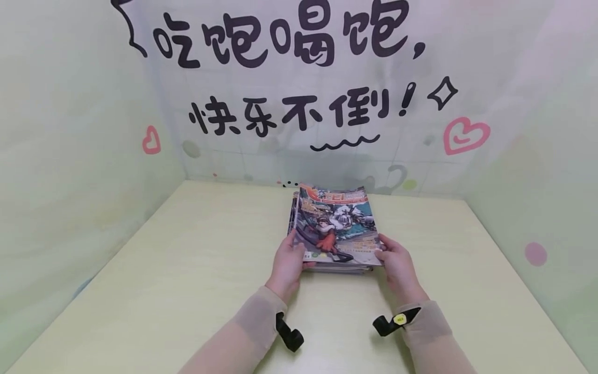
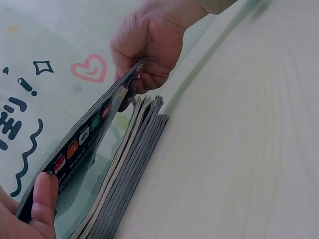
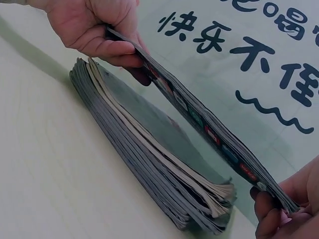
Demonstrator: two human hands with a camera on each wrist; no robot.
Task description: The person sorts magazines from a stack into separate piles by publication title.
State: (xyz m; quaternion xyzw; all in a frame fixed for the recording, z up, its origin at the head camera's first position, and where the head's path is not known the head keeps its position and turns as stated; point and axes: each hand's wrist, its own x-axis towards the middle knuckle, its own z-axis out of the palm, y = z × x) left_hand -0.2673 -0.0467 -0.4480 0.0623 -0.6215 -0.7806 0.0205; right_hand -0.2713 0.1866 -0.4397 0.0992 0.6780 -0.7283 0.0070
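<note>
A magazine (image 1: 338, 226) with a colourful illustrated cover is held by both hands at its near corners. My left hand (image 1: 288, 262) grips its left edge, and my right hand (image 1: 397, 262) grips the right edge, thumbs on the cover. Both wrist views show a gap between this magazine and a stack of magazines (image 3: 144, 154) lying on the table below. The stack's page edges (image 2: 132, 169) face the left wrist camera. In the head view the raised magazine hides most of the stack.
The pale table (image 1: 210, 244) extends on both sides of the stack. A printed cloth wall (image 1: 280, 161) with large black characters stands behind it, and side walls (image 1: 523, 208) border the table. Black straps with small cameras (image 1: 291, 337) sit on the wrists.
</note>
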